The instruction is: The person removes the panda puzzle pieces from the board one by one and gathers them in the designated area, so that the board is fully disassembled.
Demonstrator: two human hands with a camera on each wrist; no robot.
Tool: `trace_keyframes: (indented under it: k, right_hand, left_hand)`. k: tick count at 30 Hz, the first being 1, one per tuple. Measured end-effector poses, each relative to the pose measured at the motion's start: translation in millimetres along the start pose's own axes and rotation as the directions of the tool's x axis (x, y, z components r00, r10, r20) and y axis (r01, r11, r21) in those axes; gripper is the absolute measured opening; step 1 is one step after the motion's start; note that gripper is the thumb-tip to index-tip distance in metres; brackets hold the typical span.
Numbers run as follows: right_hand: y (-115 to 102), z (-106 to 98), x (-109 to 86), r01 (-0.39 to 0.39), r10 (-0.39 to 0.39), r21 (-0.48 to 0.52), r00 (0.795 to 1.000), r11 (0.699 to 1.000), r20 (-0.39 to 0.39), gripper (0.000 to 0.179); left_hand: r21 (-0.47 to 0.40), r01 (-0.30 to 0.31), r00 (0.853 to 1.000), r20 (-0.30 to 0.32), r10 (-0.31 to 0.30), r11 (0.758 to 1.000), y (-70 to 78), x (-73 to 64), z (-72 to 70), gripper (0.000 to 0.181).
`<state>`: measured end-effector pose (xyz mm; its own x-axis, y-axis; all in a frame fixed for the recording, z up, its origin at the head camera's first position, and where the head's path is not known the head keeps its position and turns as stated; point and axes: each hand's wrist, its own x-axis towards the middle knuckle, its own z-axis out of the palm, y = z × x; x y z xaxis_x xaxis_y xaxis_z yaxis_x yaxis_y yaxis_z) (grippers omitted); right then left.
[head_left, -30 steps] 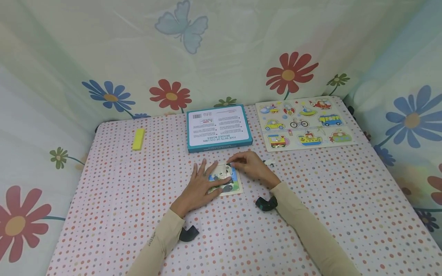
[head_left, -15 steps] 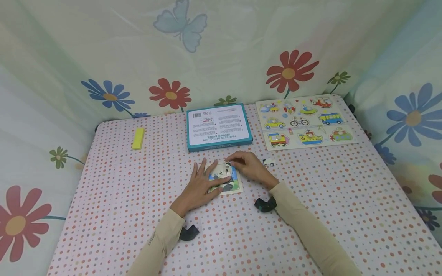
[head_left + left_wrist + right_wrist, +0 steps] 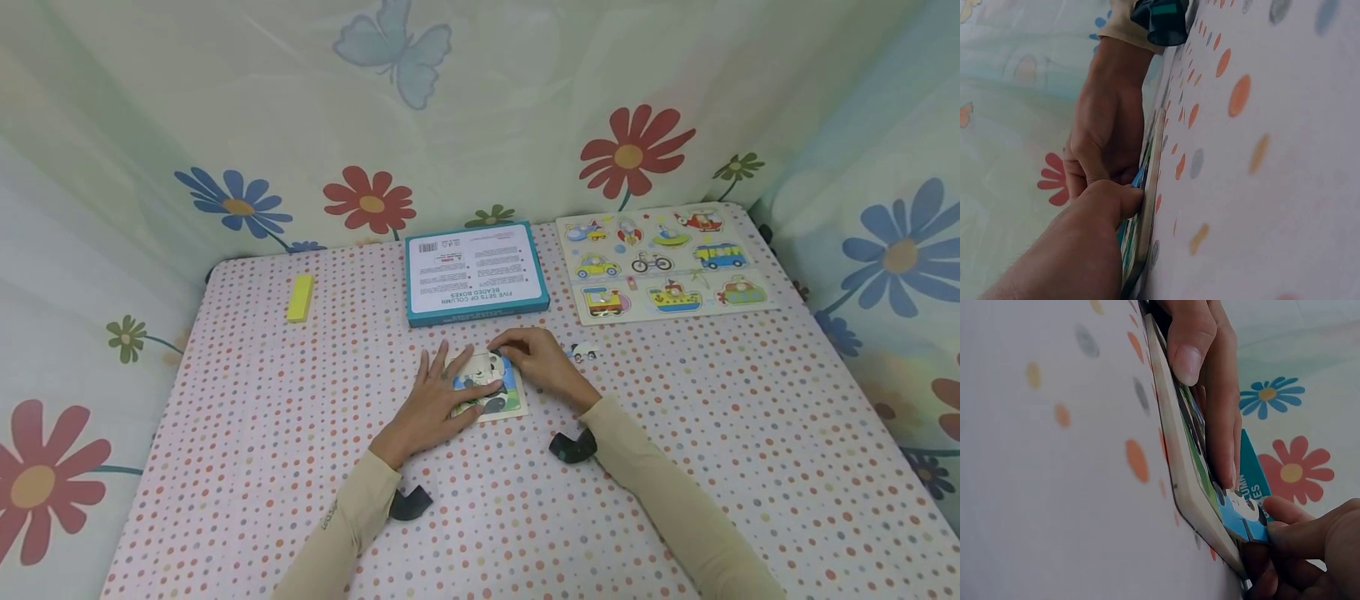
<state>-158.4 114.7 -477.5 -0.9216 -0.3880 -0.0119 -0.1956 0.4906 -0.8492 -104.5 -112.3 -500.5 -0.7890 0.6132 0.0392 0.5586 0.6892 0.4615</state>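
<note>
A small panda jigsaw puzzle (image 3: 512, 402) in a pale wooden tray lies at the middle of the table. My left hand (image 3: 431, 408) rests across its left side with the fingers spread and the thumb over the picture. At the puzzle's upper right corner, my right hand (image 3: 546, 362) pinches a jigsaw piece (image 3: 1259, 531), blue with some black, between thumb and fingers. That piece sits slightly raised in the right wrist view. Just right of the right hand lies a loose black-and-white jigsaw piece (image 3: 583, 352). Part of the picture is hidden under the left hand.
Behind the puzzle lies a teal-edged box (image 3: 477, 275). A vehicle peg puzzle board (image 3: 637, 287) is at the back right, and a yellow block (image 3: 300, 298) at the back left. Flowered curtains (image 3: 487, 100) surround the dotted tablecloth (image 3: 285, 400).
Both hands hold nearly the same places. The right wrist has shifted slightly, showing a little more of the loose piece beside it. The head view has tilted a little.
</note>
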Motion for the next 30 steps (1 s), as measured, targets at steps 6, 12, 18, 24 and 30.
trace_keyframes:
  k: [6, 12, 18, 24, 30]
  right_hand:
    - [-1, 3, 0.3, -0.003, 0.002, -0.012, 1.000, 1.000, -0.027, 0.019]
    - [-2, 6, -0.9, 0.016, -0.017, -0.023, 0.999, 1.000, -0.042, 0.022]
    - [0, 5, -2.5, 0.039, -0.038, 0.020, 0.998, 0.999, -0.056, 0.023]
    - [-1, 2, -2.6, 0.040, -0.038, 0.033, 0.998, 0.999, -0.046, 0.021]
    - [-4, -17, -4.9, 0.018, -0.011, 0.116, 0.998, 0.993, -0.062, 0.020]
  left_hand:
    - [-0.003, -0.008, 1.000, -0.013, 0.008, 1.000, -0.3, 0.5, -0.9, 0.039]
    - [0.006, -0.002, 1.000, -0.005, 0.002, 1.000, 0.3, 0.2, -0.5, 0.039]
    - [0.014, -0.003, 1.000, -0.001, 0.003, 1.000, 1.0, -0.1, 0.5, 0.039]
    - [0.021, -0.006, 1.000, -0.008, 0.006, 1.000, 1.3, 0.1, 0.6, 0.039]
    - [0.025, 0.009, 1.000, 0.004, -0.009, 1.000, 0.8, 0.1, 1.1, 0.040]
